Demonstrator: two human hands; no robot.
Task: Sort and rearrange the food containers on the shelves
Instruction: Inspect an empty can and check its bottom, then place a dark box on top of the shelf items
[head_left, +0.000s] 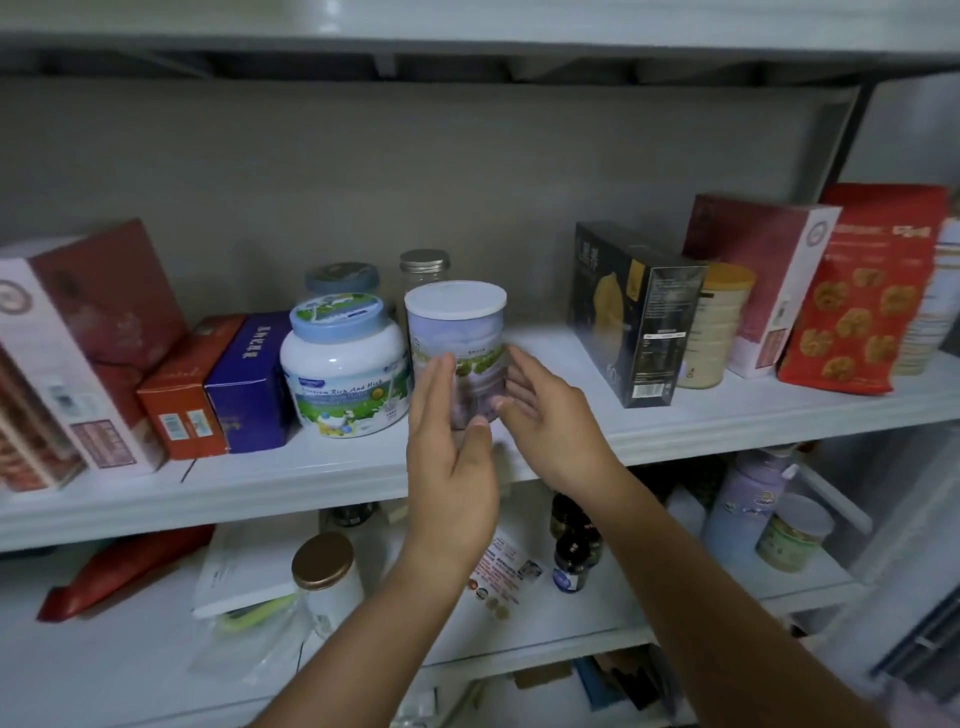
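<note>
A tall can with a white lid (457, 332) stands on the white middle shelf (675, 415), right of a white tub with a light-blue lid (343, 364). My left hand (452, 457) is raised in front of the can's lower left, fingers straight and apart, thumb near the can's base. My right hand (550, 415) reaches in from the right, fingertips at the can's right side. Neither hand wraps around it. Behind stand a glass jar with a metal lid (423, 267) and a second blue-lidded tub (340, 278).
Left of the tubs sit a purple box (254, 384), an orange box (182, 395) and large red-and-white boxes (78, 353). To the right are a black box (634, 317), a cream can (717, 327), a red box (763, 275) and a red snack bag (862, 291). The lower shelf holds jars, bottles and papers.
</note>
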